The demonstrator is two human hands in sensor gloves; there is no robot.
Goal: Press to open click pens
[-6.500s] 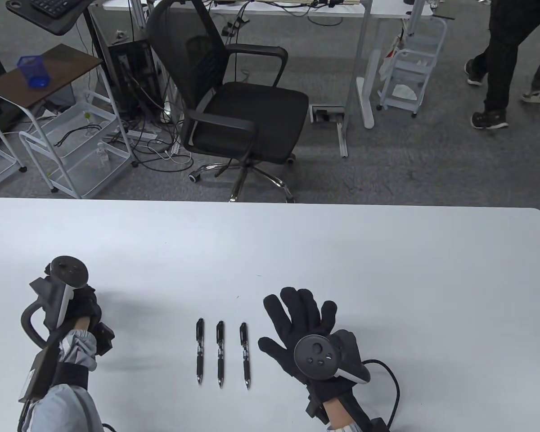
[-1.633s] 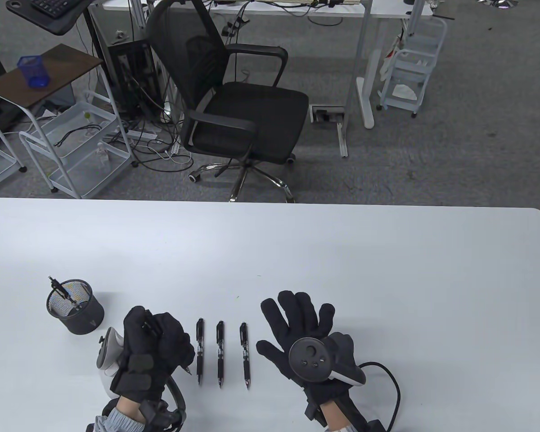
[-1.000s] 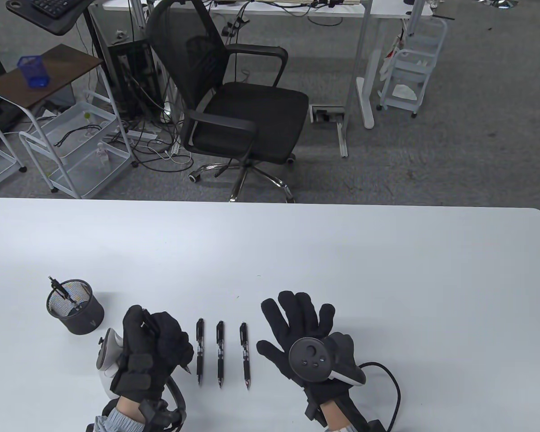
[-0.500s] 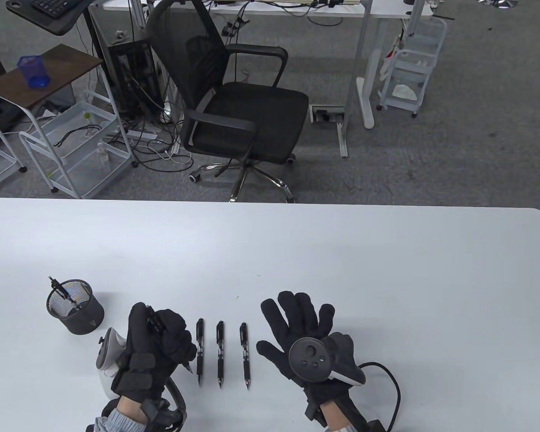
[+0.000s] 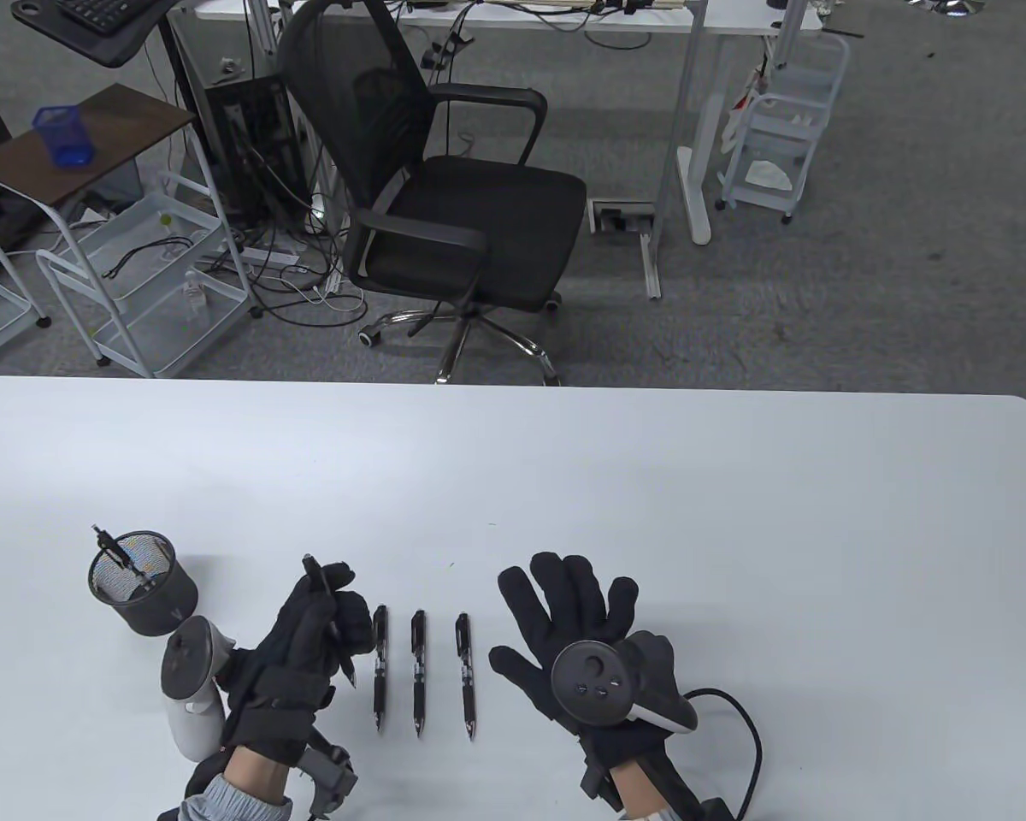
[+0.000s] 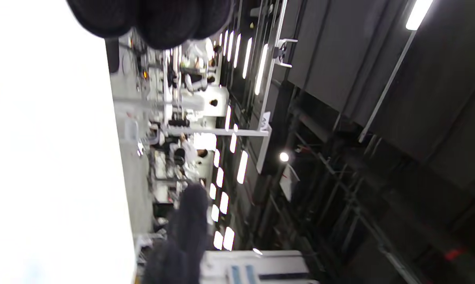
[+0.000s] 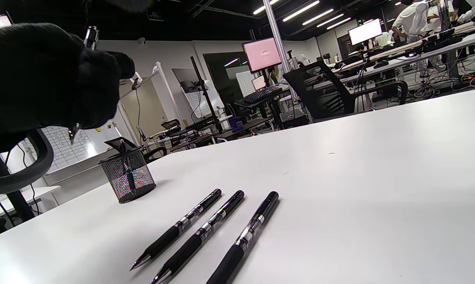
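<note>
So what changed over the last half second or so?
The left hand rolled over and opened partly out of its fist, so the pen it holds now stands out past the fingertips, tip toward the person. The three pens on the table, the mesh cup and the flat right hand stayed put.

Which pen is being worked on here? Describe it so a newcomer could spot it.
On the white table, find the black mesh pen cup near the left. Just right of it, the left hand grips a black click pen; unlike the three pens lying flat, it is lifted.
</note>
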